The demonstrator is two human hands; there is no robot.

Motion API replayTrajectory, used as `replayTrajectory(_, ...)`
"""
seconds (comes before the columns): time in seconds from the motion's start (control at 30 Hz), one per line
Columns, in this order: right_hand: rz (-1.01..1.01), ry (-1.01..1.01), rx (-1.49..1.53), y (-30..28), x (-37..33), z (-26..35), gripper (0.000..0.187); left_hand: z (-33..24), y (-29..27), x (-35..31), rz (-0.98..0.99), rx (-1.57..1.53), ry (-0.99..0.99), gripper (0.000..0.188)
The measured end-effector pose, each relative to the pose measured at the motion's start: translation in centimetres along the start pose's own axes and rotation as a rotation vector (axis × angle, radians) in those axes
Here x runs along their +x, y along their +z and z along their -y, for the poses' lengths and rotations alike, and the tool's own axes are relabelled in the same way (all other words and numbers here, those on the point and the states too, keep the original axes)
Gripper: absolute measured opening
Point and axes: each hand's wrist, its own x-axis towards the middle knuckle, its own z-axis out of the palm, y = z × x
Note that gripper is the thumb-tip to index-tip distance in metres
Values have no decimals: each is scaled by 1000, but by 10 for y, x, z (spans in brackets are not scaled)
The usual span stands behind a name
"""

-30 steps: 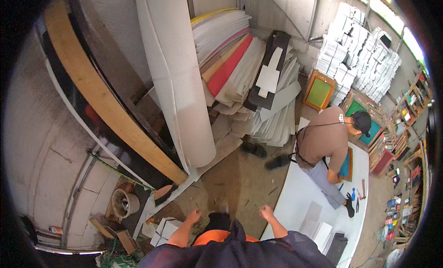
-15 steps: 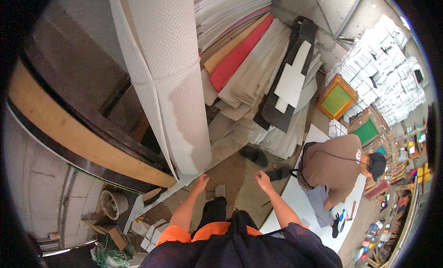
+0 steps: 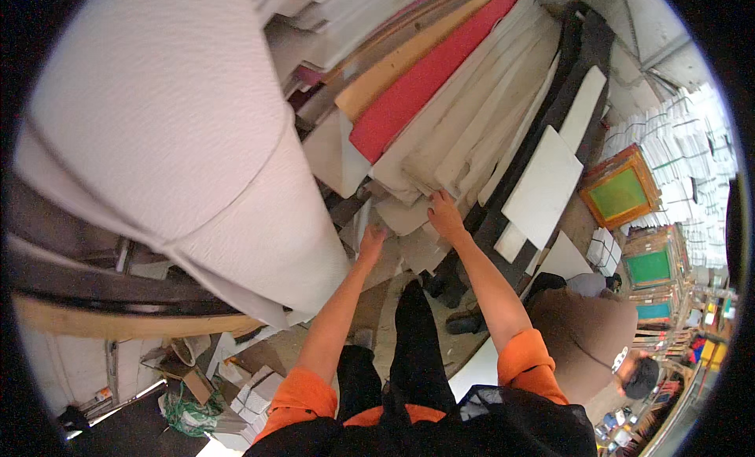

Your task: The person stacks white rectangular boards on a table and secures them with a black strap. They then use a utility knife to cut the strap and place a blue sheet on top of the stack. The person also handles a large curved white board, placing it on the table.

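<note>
My right hand (image 3: 446, 215) reaches to the lower ends of a stack of off-white sheets (image 3: 448, 154). Its fingers are slightly bent and apart, touching or very close to the sheet edges, and I see no firm grip. Lower and to the left, my left hand (image 3: 373, 241) is near loose pale pieces (image 3: 403, 215) beneath the stack; motion blurs its fingers. A red sheet (image 3: 432, 79) and a tan sheet (image 3: 417, 56) lean left of the off-white ones. Dark boards (image 3: 543, 138) stand to the right with a white panel (image 3: 544, 186) on them.
A large white textured roll (image 3: 197, 134) fills the left side. A co-worker in a brown shirt (image 3: 582, 335) bends over at the right, beside a white table (image 3: 476, 370). Framed screens (image 3: 621, 188) and stacked white bundles (image 3: 696, 150) stand behind. A green tangle (image 3: 189, 410) lies lower left.
I have moved nearer the leaning sheets, and both hands have gone forward to their lower ends. The roll now looms larger at the left, and the co-worker appears lower in view.
</note>
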Motion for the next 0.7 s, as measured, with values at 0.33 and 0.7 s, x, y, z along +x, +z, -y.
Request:
replayTrajectory(0.33, -28, -24, -431, 36, 111, -69, 75, -36, 78, 156, -398, -79, -9, 66)
replayTrajectory(0.7, 23, -15, -289, 16, 120, -65, 89, -91, 88, 141, -583, -527, 242, 53)
